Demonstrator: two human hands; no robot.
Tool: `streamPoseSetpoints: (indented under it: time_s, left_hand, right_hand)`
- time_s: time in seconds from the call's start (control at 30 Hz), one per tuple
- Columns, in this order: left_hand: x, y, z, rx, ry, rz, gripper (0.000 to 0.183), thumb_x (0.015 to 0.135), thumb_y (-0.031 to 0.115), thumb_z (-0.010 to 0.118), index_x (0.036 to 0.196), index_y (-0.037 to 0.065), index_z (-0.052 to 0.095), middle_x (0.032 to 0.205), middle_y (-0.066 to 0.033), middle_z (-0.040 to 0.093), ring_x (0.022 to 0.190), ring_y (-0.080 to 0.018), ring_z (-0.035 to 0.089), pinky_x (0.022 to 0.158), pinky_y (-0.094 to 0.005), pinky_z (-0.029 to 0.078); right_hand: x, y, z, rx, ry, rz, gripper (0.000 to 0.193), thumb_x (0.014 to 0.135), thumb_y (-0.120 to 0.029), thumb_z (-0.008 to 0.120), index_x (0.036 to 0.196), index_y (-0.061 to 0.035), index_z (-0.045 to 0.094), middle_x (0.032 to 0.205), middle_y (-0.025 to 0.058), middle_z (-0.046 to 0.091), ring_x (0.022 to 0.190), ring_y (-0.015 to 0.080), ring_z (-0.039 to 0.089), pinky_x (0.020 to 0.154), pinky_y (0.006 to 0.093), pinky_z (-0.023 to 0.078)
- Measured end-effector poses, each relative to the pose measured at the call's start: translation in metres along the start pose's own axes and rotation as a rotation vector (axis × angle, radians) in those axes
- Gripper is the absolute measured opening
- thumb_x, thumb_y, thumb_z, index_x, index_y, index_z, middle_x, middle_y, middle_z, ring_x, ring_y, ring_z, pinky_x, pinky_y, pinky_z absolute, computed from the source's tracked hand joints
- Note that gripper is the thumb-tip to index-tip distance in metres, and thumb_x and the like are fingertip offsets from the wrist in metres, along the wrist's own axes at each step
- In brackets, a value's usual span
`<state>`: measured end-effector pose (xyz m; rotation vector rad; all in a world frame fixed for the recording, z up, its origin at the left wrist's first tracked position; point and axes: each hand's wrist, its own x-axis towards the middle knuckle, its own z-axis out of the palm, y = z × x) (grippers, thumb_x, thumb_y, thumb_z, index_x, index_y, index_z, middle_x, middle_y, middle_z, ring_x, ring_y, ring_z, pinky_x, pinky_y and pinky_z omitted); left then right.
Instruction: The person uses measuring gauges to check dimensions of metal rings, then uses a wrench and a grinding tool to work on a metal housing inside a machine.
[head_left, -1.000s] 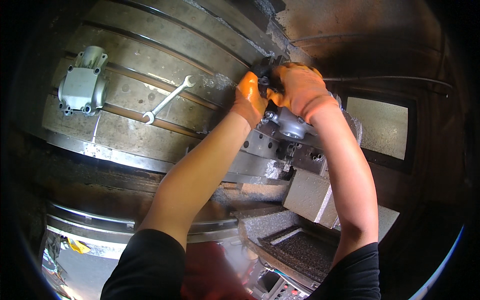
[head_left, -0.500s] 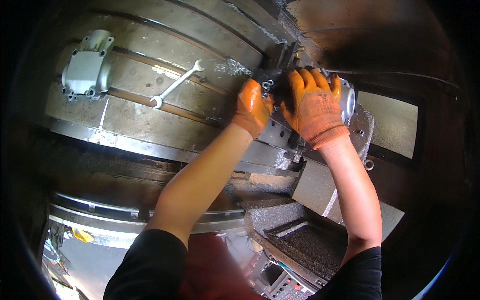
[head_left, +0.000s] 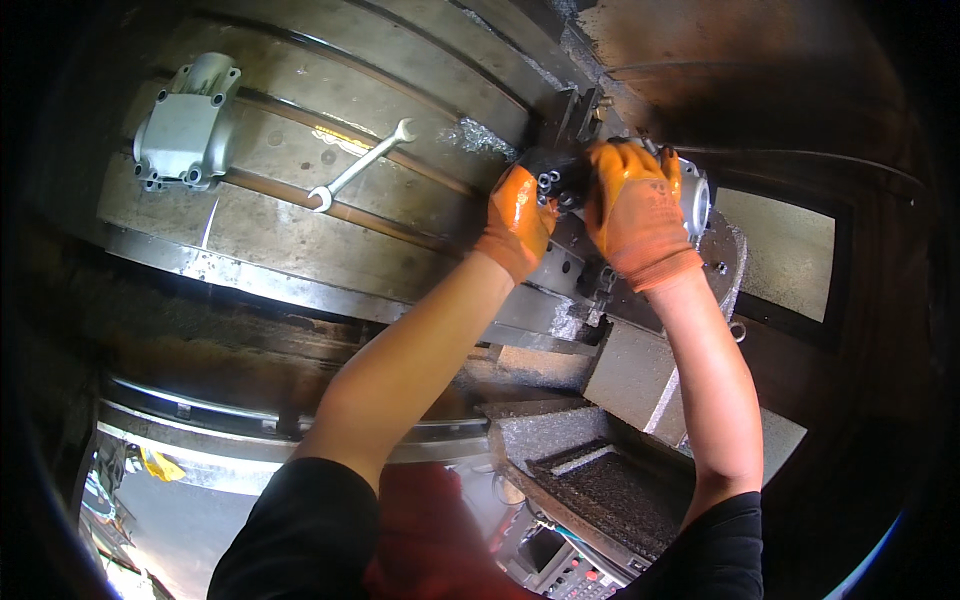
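Observation:
Both my hands wear orange coated gloves and work at a dark clamping fixture (head_left: 568, 170) on the machine table. My left hand (head_left: 518, 222) is closed at the fixture's left side, its fingertips hidden behind dark parts beside a few small round bolt heads or nuts (head_left: 549, 180). Over the fixture's right side curls my right hand (head_left: 634, 208), fingers together and tips pointing away from me. What either hand grips is hidden in shadow. Right beside the right hand sits a silver cast housing (head_left: 696, 200), partly covered by the glove.
An open-ended wrench (head_left: 362, 165) lies across the slotted machine table (head_left: 300, 235). Another silver cast housing (head_left: 183, 135) stands at the table's far left. Metal chips are scattered near the fixture. A chip-filled trough (head_left: 610, 495) and a control panel (head_left: 575, 578) are close to my body.
My right hand's fingers have drawn closer together and its thumb has tucked in out of sight. The left hand stays at the fixture, and the whole view has shifted slightly.

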<state>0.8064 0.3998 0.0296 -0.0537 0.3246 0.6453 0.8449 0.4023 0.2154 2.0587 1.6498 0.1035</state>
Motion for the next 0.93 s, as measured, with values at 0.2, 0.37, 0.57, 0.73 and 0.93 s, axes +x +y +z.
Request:
streamPoseSetpoints:
  time_s: [0.2, 0.37, 0.57, 0.73, 0.93]
  left_hand:
    - [-0.007, 0.015, 0.017, -0.106, 0.048, -0.080, 0.027, 0.097, 0.027, 0.054, 0.111, 0.007, 0.066, 0.097, -0.0035, 0.067, 0.085, -0.0173, 0.062, 0.077, -0.0302, 0.050]
    - [-0.012, 0.028, 0.033, -0.277, 0.057, -0.201, 0.031, 0.099, 0.030, 0.053, 0.113, 0.006, 0.066, 0.102, -0.0051, 0.067, 0.089, -0.0191, 0.063, 0.079, -0.0298, 0.051]
    - [-0.017, 0.037, 0.034, -0.317, 0.115, -0.261, 0.023, 0.094, 0.024, 0.058, 0.107, 0.008, 0.069, 0.102, -0.0056, 0.070, 0.092, -0.0178, 0.066, 0.077, -0.0296, 0.052]
    - [-0.018, 0.041, 0.043, -0.306, 0.018, -0.185, 0.028, 0.097, 0.026, 0.052, 0.108, 0.006, 0.069, 0.101, -0.0053, 0.069, 0.088, -0.0172, 0.065, 0.071, -0.0238, 0.051]
    - [-0.016, 0.035, 0.033, -0.192, 0.152, -0.245, 0.030, 0.097, 0.024, 0.052, 0.115, 0.005, 0.067, 0.107, -0.0065, 0.068, 0.095, -0.0195, 0.065, 0.083, -0.0273, 0.053]
  right_hand:
    - [0.001, -0.003, -0.005, 0.031, 0.006, 0.019, 0.050, 0.079, -0.032, 0.071, 0.121, -0.0067, 0.058, 0.118, 0.0171, 0.062, 0.121, 0.0371, 0.053, 0.110, 0.0612, 0.029]
    - [-0.002, -0.009, -0.006, -0.106, 0.015, -0.051, 0.046, 0.083, -0.034, 0.067, 0.120, -0.0082, 0.057, 0.113, 0.0154, 0.062, 0.118, 0.0358, 0.054, 0.107, 0.0647, 0.028]
    - [-0.001, -0.011, -0.015, -0.077, -0.134, -0.020, 0.048, 0.080, -0.043, 0.069, 0.115, -0.0095, 0.063, 0.119, 0.0111, 0.062, 0.124, 0.0332, 0.051, 0.112, 0.0620, 0.025]
    - [-0.001, -0.011, -0.006, -0.165, -0.185, -0.089, 0.037, 0.081, -0.037, 0.069, 0.109, -0.0125, 0.069, 0.116, 0.0084, 0.064, 0.126, 0.0297, 0.052, 0.109, 0.0687, 0.022]
    - [0.007, -0.023, -0.011, -0.178, -0.273, -0.016, 0.038, 0.080, -0.039, 0.070, 0.109, -0.0138, 0.070, 0.121, 0.0074, 0.063, 0.128, 0.0302, 0.050, 0.108, 0.0725, 0.019]
